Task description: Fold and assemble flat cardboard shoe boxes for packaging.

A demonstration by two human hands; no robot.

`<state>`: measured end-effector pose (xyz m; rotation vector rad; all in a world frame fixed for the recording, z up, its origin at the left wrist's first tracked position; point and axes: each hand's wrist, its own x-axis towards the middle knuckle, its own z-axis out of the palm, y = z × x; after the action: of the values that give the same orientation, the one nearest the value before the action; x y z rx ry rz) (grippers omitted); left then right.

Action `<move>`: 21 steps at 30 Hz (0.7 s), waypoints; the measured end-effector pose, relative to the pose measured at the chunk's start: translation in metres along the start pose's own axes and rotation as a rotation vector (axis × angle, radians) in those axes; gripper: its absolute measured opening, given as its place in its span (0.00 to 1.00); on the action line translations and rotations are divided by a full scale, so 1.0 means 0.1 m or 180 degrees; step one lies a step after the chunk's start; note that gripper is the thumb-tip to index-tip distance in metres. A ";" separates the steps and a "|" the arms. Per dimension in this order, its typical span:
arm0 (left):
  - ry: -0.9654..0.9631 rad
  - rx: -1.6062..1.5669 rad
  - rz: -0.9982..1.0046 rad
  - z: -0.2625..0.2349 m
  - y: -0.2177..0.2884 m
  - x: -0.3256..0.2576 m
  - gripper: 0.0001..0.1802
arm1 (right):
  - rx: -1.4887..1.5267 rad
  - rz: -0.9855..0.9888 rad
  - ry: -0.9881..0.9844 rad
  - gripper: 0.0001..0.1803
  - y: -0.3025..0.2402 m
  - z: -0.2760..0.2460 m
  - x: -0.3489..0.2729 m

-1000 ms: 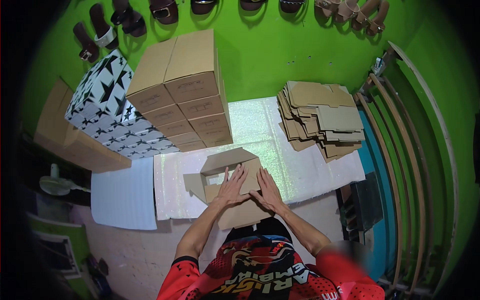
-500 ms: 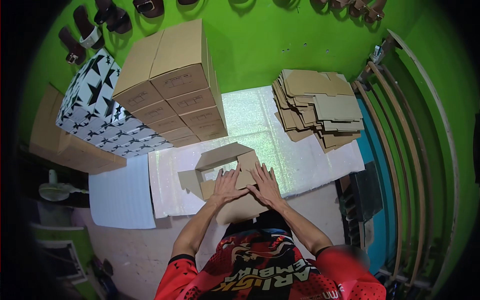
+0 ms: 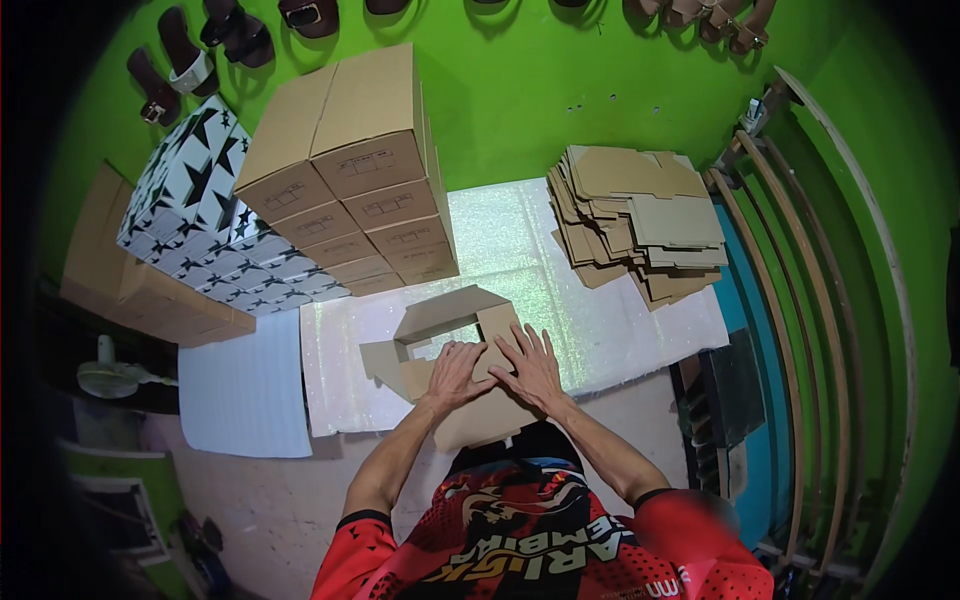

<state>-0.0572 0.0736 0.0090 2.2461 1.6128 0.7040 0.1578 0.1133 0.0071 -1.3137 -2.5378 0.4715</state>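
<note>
A partly folded brown cardboard box [image 3: 455, 304] lies at the table's front edge, its far wall raised and a flap sticking out on its left. Through its middle the pale table cover shows. My left hand [image 3: 456, 374] is bent over the box's near side, fingers curled around the cardboard edge. On the right panel my right hand [image 3: 531, 370] rests with its fingers spread and pressing on the board. Both thumbs nearly meet at the near fold. Beneath my wrists a wide cardboard flap hangs toward my body.
Flattened cardboard boxes [image 3: 640, 215] are piled at the table's back right. Closed brown boxes [image 3: 375, 165] stand stacked at the back left, beside star-patterned boxes [image 3: 190, 190]. Sandals [image 3: 240, 35] hang on the green wall. A wooden rack [image 3: 790, 260] stands right, a fan [image 3: 108, 375] left.
My left hand's fingers have gone from stretched out to curled over the cardboard. My right fingers have bent slightly, and the box has hardly moved.
</note>
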 end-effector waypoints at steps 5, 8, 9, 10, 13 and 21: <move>0.0095 -0.0043 0.0084 0.05 -0.06 -0.01 0.37 | -0.0194 -0.0013 -0.0298 0.39 -0.08 -0.14 0.20; 0.0119 -0.0016 0.0111 0.04 -0.07 -0.02 0.37 | -0.0146 -0.0048 -0.0221 0.39 -0.14 -0.15 0.23; 0.0119 0.0042 0.0125 0.04 -0.07 -0.02 0.37 | -0.0182 -0.0058 -0.0369 0.42 -0.15 -0.15 0.22; 0.0133 0.0044 0.0124 0.04 -0.07 -0.02 0.37 | -0.0191 -0.0068 -0.0365 0.42 -0.11 -0.11 0.18; 0.0158 0.0075 0.0079 0.02 -0.06 0.02 0.39 | -0.0132 -0.0378 0.0052 0.44 0.04 -0.01 0.04; 0.0330 0.0090 0.0057 -0.28 0.08 -0.31 0.39 | -0.0056 -0.0956 -0.0195 0.58 -0.03 -0.02 0.25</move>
<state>-0.0740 0.0406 0.0298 2.2812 1.6616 0.8201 0.1425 0.1324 0.0122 -0.9112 -2.7316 0.4322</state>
